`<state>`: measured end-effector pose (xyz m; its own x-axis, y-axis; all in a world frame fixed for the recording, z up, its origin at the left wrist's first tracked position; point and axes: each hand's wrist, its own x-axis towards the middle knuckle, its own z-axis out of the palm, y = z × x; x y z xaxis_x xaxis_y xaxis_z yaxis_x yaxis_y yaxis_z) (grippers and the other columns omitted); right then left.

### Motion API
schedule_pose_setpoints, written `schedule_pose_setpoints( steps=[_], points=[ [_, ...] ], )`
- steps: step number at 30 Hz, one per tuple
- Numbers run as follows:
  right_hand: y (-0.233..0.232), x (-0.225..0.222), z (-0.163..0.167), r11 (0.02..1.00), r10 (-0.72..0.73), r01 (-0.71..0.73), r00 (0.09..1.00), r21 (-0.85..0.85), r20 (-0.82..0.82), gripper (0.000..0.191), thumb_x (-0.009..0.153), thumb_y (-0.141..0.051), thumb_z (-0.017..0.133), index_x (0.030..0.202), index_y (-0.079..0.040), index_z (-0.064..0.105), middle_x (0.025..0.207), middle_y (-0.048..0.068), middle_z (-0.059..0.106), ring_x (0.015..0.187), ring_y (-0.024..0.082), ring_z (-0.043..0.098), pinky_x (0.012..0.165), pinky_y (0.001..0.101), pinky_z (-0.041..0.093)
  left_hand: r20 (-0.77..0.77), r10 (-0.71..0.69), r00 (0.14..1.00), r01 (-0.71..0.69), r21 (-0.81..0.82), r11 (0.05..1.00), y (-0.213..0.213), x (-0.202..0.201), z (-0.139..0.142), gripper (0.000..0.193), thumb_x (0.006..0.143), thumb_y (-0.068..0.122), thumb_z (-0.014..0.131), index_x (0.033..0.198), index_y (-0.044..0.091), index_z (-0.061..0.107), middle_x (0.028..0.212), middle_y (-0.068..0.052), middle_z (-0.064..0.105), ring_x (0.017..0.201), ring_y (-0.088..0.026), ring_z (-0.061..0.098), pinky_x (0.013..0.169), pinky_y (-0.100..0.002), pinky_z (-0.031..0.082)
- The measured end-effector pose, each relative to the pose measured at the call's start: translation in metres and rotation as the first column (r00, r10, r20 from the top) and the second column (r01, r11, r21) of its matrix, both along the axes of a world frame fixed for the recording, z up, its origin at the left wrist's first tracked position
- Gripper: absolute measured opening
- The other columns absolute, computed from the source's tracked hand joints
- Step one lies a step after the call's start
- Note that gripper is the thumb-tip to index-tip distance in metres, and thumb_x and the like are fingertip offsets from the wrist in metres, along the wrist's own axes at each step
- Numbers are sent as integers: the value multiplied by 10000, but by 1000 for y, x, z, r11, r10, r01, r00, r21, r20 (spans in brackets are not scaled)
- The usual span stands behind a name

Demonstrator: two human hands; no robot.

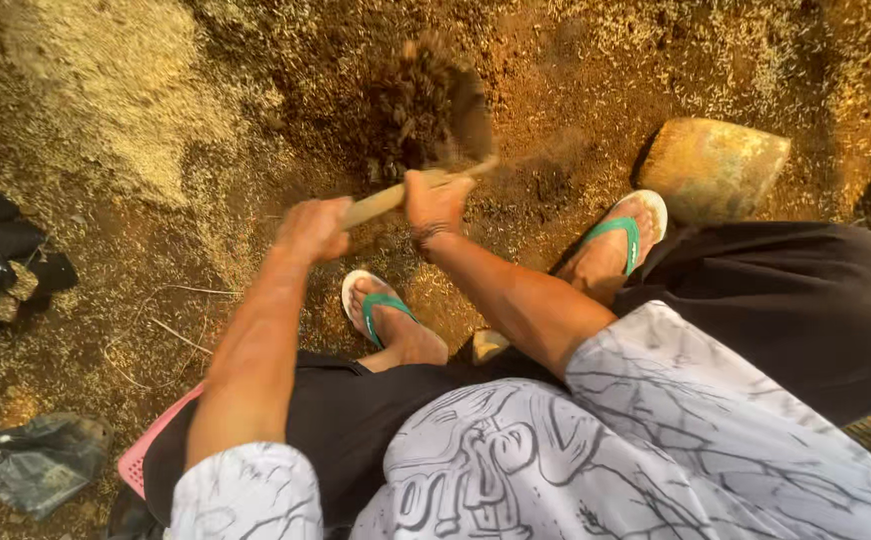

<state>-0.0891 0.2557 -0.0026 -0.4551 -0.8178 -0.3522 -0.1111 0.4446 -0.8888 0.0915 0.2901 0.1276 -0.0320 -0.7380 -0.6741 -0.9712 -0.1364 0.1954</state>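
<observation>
My left hand (313, 228) and right hand (436, 205) both grip a wooden handle (381, 203); its blurred blade (434, 115), probably a hoe's, meets bare soil (576, 90) beside a tan sack (713, 165).

Lighting: warm, low orange sunlight; long dark shadows beside the stone (713, 165). Motion blur on both hands and tool head (426, 110) (soil clods smeared). Edges bow slightly.

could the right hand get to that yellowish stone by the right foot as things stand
Probably yes: the yellowish stone lies on open ground just past the right foot, nothing covering it. But the right hand is shut on the wooden handle, so it must let go first.
</observation>
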Motion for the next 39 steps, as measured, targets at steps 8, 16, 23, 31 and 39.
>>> schedule_pose_setpoints(
  steps=[8, 16, 23, 31, 39],
  points=[
    [29, -154, -30, 879, -360, 286, 923, 381, 138, 471, 887, -347, 656, 994, 103, 568, 834, 228, 669, 581, 294, 619, 490, 389, 563, -135, -151, 979, 165, 103, 981, -1, -82, -58, 336, 842, 73, 662, 1128, 244, 700, 941, -84, 743, 929, -304, 720, 829, -464, 572],
    [71, -154, -8, 790, -226, 144, 972, 596, 64, 468, 980, -387, 456, 951, 77, 511, 759, 228, 618, 499, 307, 607, 413, 407, 545, -152, -299, 942, 311, 65, 948, 3, -67, -93, 299, 743, 97, 747, 1007, 236, 731, 955, -61, 736, 946, -312, 705, 821, -463, 564],
    [87, -75, -16, 740, -335, 154, 929, 655, 160, 472, 1033, -419, 359, 895, 22, 453, 688, 187, 525, 461, 290, 545, 367, 424, 483, -100, -296, 950, 308, 142, 941, 4, 0, -82, 206, 761, 121, 747, 905, 268, 745, 826, -27, 732, 860, -264, 717, 802, -427, 559],
    [49, 48, 13, 786, -156, -212, 841, 581, 517, 431, 971, -385, 459, 795, 4, 521, 570, 131, 544, 412, 261, 582, 376, 419, 515, 172, -181, 968, 143, 213, 966, 17, 122, -24, 233, 831, 81, 720, 1006, 232, 698, 875, -45, 724, 855, -253, 710, 810, -432, 578],
    [11, -11, 51, 812, -75, -132, 943, 569, 325, 389, 947, -335, 509, 878, 42, 574, 575, 126, 565, 433, 246, 627, 386, 384, 535, 38, -235, 971, 229, 119, 966, 2, 68, -19, 234, 809, 114, 766, 1034, 140, 708, 921, -90, 709, 899, -281, 696, 868, -434, 565]
  ],
)
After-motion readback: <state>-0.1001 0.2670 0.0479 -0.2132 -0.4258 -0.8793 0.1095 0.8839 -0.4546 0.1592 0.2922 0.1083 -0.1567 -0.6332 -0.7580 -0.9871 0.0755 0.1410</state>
